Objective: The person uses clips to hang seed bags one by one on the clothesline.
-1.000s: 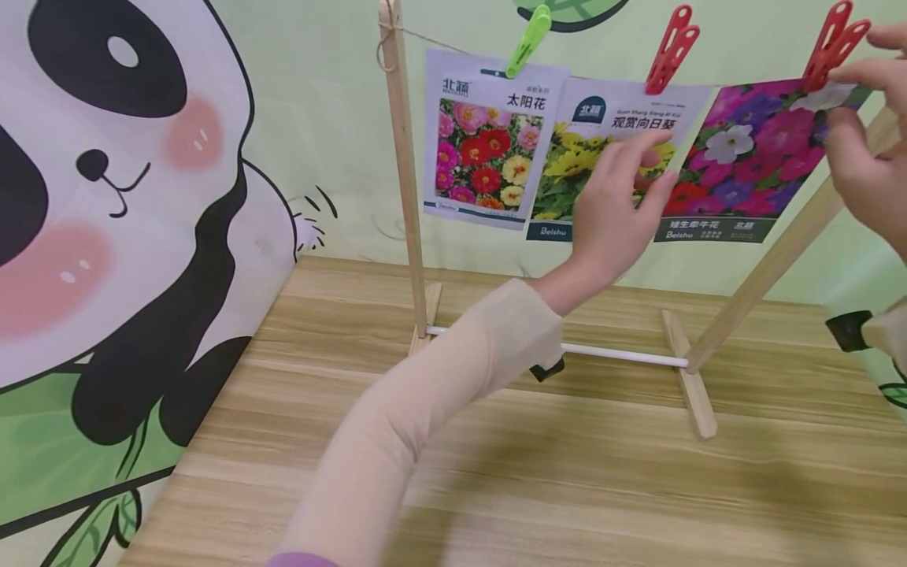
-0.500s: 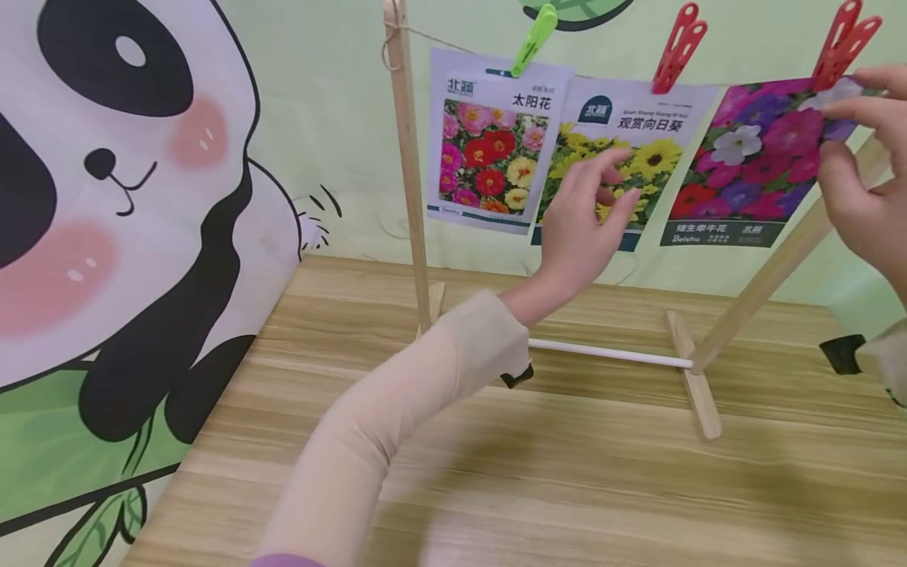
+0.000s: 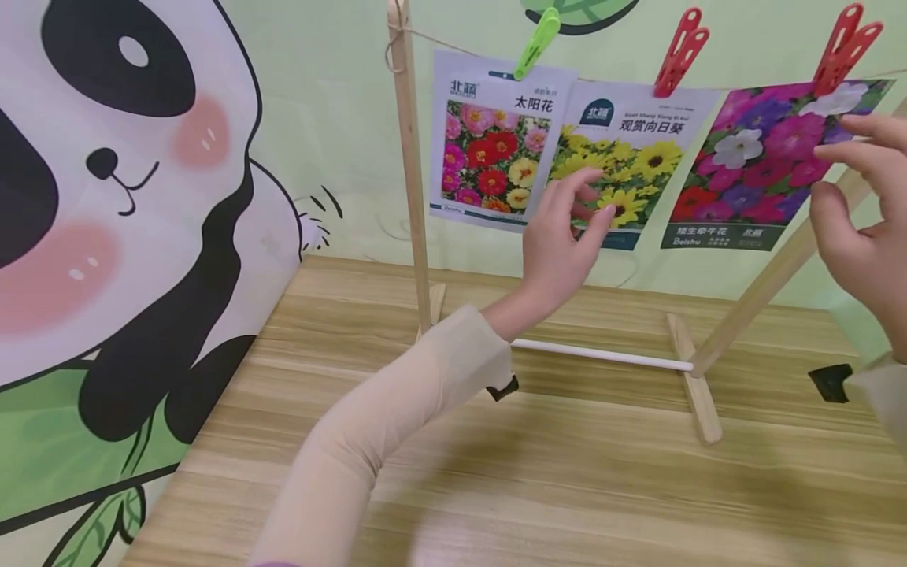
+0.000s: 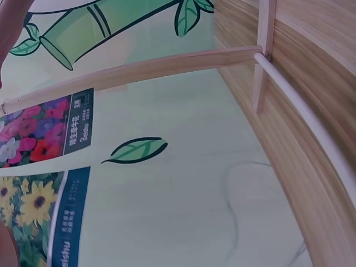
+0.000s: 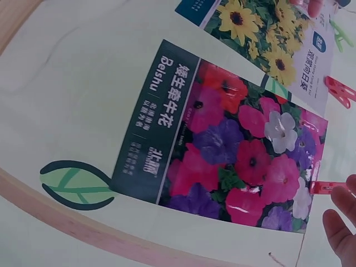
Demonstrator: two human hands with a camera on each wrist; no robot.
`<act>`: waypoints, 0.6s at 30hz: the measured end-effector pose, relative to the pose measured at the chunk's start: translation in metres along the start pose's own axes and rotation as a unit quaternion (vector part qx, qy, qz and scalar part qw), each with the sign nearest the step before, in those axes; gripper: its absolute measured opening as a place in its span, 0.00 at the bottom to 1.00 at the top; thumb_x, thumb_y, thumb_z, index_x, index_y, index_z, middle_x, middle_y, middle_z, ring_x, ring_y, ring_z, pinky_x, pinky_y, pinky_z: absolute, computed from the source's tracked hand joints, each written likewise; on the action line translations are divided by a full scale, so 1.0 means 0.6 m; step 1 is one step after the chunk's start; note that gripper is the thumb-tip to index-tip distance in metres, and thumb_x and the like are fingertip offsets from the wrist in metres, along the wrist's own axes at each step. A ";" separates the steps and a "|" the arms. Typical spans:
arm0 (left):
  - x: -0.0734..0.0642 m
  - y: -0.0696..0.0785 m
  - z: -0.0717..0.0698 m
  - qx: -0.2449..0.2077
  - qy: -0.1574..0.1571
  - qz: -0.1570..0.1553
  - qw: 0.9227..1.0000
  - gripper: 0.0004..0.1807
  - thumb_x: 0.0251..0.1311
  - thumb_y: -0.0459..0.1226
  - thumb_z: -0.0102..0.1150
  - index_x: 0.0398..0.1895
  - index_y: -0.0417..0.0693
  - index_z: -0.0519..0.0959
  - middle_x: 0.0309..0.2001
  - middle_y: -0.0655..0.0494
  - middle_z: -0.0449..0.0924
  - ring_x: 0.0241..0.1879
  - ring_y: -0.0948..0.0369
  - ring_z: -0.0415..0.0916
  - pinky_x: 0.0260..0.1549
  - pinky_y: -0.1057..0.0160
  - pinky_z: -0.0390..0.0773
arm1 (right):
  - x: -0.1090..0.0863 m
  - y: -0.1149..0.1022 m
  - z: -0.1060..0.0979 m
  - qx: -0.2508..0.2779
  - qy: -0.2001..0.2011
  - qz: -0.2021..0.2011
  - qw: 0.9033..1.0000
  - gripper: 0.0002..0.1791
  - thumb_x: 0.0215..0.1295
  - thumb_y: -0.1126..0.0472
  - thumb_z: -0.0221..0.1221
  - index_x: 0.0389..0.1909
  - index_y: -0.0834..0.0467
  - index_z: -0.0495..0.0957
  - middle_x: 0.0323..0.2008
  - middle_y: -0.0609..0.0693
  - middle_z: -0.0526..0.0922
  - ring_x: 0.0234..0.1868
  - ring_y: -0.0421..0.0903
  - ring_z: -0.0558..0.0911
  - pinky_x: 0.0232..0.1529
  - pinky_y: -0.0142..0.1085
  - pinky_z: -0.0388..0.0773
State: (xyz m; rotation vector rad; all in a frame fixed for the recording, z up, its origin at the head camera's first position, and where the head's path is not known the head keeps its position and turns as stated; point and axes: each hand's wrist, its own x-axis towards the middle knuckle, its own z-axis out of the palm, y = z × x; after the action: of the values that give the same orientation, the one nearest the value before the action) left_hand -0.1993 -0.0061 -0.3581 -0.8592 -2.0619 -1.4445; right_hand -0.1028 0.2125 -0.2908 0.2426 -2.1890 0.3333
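Note:
Three flower seed packets hang from a string in the head view. A green clip (image 3: 537, 43) holds the portulaca packet (image 3: 489, 157), a red clip (image 3: 682, 53) the sunflower packet (image 3: 648, 157), and another red clip (image 3: 846, 51) the petunia packet (image 3: 761, 153). My left hand (image 3: 560, 236) is in front of the sunflower packet's lower left part, fingers loosely bent and holding nothing. By the right edge of the petunia packet is my right hand (image 3: 868, 197), its thumb and fingers spread apart with nothing between them; in the right wrist view its fingertips show near the red clip (image 5: 328, 188).
The string (image 3: 446, 43) is tied to a wooden post (image 3: 407, 157); a second post (image 3: 779, 268) stands on the right. A white rod (image 3: 602, 354) joins their feet low over the wooden table (image 3: 567, 488). Behind is a wall with a panda picture (image 3: 142, 197).
My right hand has come off the petunia packet's top corner by the red clip and moved down. My left hand has drawn left and down across the sunflower packet.

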 end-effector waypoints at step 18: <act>-0.046 -0.051 -0.032 -0.038 0.048 -0.009 0.998 0.17 0.59 0.36 0.52 0.50 0.41 0.68 0.38 0.48 0.72 0.34 0.60 0.72 0.33 0.68 0.73 | -0.044 0.012 0.014 0.047 0.020 0.047 0.998 0.13 0.58 0.70 0.50 0.42 0.73 0.75 0.52 0.65 0.73 0.55 0.61 0.70 0.56 0.19 0.57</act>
State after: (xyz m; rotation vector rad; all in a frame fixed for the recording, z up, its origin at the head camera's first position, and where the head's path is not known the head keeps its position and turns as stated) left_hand -0.2017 -0.0378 -0.3905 -0.7855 -1.9604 -1.5514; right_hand -0.0954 0.2178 -0.3178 0.1820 -2.1528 0.4900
